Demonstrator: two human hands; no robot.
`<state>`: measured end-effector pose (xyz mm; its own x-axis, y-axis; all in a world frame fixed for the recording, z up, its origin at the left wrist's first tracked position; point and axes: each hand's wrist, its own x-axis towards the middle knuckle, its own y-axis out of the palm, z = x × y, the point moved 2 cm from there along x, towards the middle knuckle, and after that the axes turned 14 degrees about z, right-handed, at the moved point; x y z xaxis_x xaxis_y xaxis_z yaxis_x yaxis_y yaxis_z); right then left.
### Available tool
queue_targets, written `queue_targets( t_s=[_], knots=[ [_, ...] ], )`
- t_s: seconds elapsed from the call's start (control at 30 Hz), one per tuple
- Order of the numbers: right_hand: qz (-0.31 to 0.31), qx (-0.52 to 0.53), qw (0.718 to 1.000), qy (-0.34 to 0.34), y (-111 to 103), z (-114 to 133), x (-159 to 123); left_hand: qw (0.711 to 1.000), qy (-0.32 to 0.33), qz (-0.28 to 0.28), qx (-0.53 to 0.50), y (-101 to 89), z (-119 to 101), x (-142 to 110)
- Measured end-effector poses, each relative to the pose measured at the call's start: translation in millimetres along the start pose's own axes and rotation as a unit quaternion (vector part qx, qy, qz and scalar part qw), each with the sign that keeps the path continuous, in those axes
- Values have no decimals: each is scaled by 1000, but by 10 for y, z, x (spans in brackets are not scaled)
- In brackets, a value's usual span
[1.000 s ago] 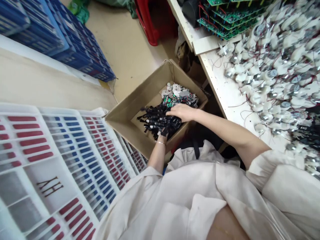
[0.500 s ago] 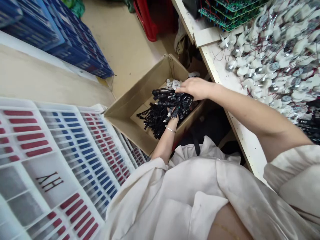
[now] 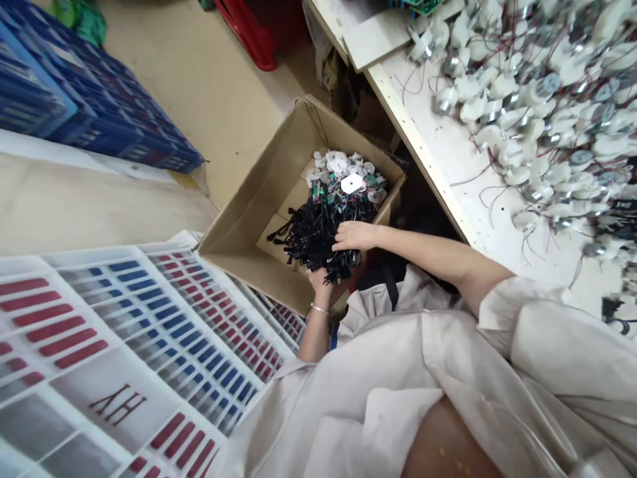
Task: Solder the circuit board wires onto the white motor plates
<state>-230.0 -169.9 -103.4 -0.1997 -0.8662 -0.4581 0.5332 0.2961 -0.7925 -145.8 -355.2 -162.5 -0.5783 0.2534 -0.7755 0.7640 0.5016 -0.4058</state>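
In the cardboard box (image 3: 249, 199) lies a mass of black cables with plugs (image 3: 313, 229). White plastic parts with green boards and thin wires (image 3: 343, 169) sit at the cables' far end. My left hand (image 3: 320, 280), a bracelet at its wrist, reaches over the near side and grips a bundle at the cables' near end; its fingers are mostly hidden under them. Flat on top of the cables, to the right, rests my right hand (image 3: 355, 236), fingers stretched out and not wrapped round anything.
White crates (image 3: 114, 345) with red and blue slots stand at left, below blue crates (image 3: 99, 99). On the right, a white worktable (image 3: 423, 126) carries a heap of white parts with metal motors and red wires (image 3: 537, 99). A red stool (image 3: 249, 30) stands beyond the box.
My right hand has moved from the bundle's far end nearer to me and flattened onto the cables. The cables have come down, uncovering the white parts. My left hand has drawn back towards me.
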Motion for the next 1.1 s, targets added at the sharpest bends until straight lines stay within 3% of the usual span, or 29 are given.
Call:
queue_targets(
  t_s=[0.07, 0.17, 0.23, 0.33, 0.47, 0.6, 0.73, 0.87, 0.93, 1.0, 1.07, 1.1],
  knots=[
    [-11, 4, 1000, -3, 84, 48, 48, 999, -40, 4, 21, -108, 193, -218],
    [-31, 3, 1000, 2, 57, -24, -10, 997, -63, -18, 37, -508, 298, -462],
    [-46, 4, 999, 11, 10, -115, -92, 997, -38, -60, 34, -820, 165, -468],
    [-62, 6, 998, 29, -43, -235, -237, 994, 85, -74, 15, -1078, -340, -152],
    [-62, 8, 997, 50, -126, -318, -449, 967, 237, 95, 23, -993, -1051, 484],
    [-53, 25, 994, 92, -274, -347, -591, 927, 281, 240, 65, -1034, -1269, 697],
    [-98, 53, 985, 130, -457, -394, -702, 898, 288, 312, 111, -1475, -1409, 740],
    [-153, 23, 974, 167, -810, -527, -1001, 865, 306, 367, 155, -1982, -1757, 1047],
    [-170, -12, 968, 187, -1083, -608, -1199, 897, 283, 298, 166, -2101, -1832, 1264],
    [-181, -38, 962, 200, -1346, -675, -1349, 949, 248, 140, 134, -2054, -1752, 1399],
    [-186, -56, 960, 202, -1481, -711, -1381, 972, 220, 19, 76, -1810, -1534, 1380],
    [-184, -60, 961, 199, -1466, -711, -1340, 975, 215, 8, 60, -1631, -1405, 1325]
  ],
)
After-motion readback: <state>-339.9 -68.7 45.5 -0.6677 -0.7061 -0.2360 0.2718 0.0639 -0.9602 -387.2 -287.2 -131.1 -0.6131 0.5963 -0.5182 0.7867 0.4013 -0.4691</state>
